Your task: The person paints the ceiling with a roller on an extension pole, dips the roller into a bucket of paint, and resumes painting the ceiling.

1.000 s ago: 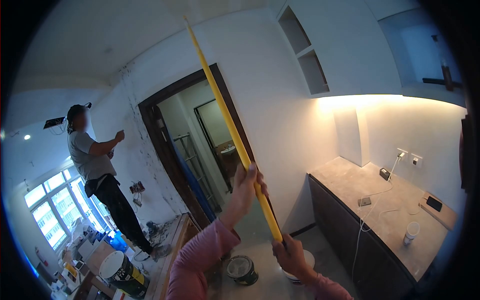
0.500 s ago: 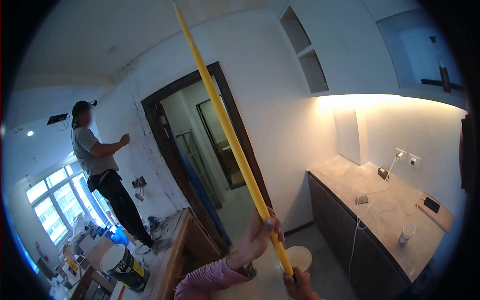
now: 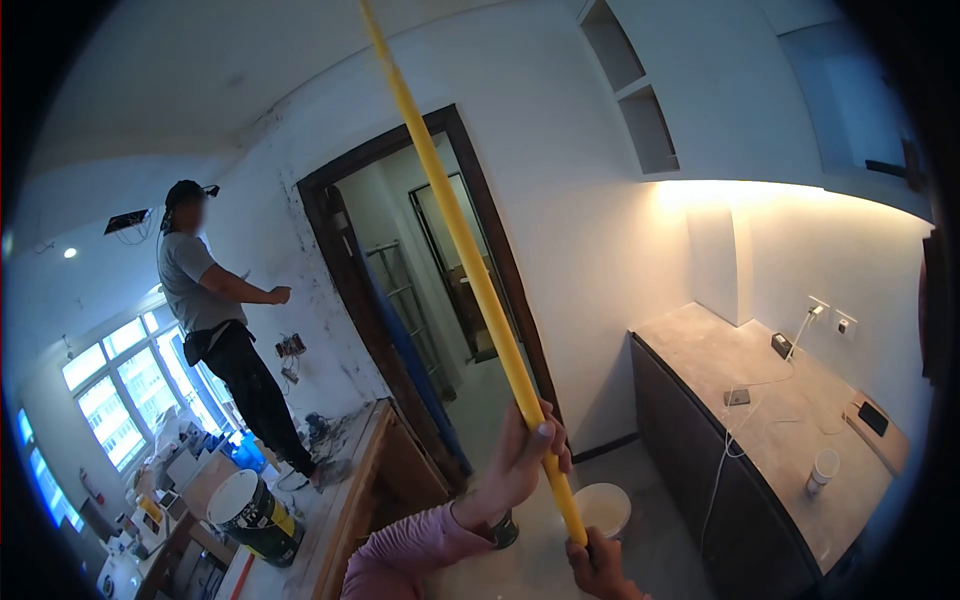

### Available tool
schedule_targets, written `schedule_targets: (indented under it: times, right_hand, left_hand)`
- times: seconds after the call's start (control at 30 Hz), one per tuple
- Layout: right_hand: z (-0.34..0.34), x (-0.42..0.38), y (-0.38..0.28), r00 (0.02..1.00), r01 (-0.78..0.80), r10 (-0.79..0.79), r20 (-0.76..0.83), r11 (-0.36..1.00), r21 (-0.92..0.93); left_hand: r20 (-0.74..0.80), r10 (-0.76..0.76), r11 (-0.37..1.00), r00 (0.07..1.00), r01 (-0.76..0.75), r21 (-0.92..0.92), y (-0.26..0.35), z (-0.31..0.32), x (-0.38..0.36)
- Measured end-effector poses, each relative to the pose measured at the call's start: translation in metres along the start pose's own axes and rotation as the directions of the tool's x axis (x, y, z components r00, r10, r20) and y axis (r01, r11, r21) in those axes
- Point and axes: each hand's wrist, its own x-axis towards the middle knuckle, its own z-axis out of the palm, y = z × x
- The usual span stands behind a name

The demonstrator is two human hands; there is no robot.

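Note:
A long yellow pole (image 3: 470,250) slants from the lower middle up past the top edge, its upper end out of view. My left hand (image 3: 522,462), below a pink sleeve, is wrapped round its lower part. Lower down, my right hand (image 3: 600,566) grips the pole close to its bottom end. Behind the hands a white bucket (image 3: 612,502) stands on the floor, partly hidden by the pole and my right hand.
A person (image 3: 215,290) stands on a wooden bench (image 3: 350,490) at the left, beside a paint bucket (image 3: 255,520). A dark-framed doorway (image 3: 530,380) is behind the pole. A counter (image 3: 760,400) with a cup (image 3: 823,470), phone (image 3: 873,419) and cables runs along the right.
The room has shifted slightly right in view. Both hands still hold the pole, in nearly the same places. The person on the bench has stretched an arm farther out.

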Motion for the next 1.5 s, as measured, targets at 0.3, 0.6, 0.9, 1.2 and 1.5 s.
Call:
schedule_targets:
  times: [0.3,0.6,0.9,1.2,1.5]
  right_hand:
    - [0.023,0.1,-0.027,1.0,-0.029,0.028,0.011,0.992,0.123]
    - [0.065,0.233,-0.036,0.999,0.004,-0.001,-0.034,0.996,0.093]
    - [0.084,0.299,-0.043,0.998,-0.037,0.041,-0.042,0.995,0.092]
    - [0.094,0.246,-0.025,0.998,0.026,-0.022,-0.066,0.998,0.065]
    - [0.087,0.112,0.016,0.992,-0.1,0.09,0.093,0.99,0.104]
  left_hand:
    - [-0.093,0.022,1.0,0.995,-0.02,0.021,0.015,-0.064,0.101]
    - [-0.223,0.009,0.998,0.975,0.006,0.066,0.026,-0.149,0.225]
    - [-0.287,0.028,0.994,0.957,0.004,0.112,0.036,-0.184,0.278]
    - [-0.206,0.056,0.994,0.977,-0.036,0.1,0.015,-0.176,0.226]
    - [-0.167,0.079,0.996,0.983,-0.069,0.061,-0.01,-0.11,0.089]
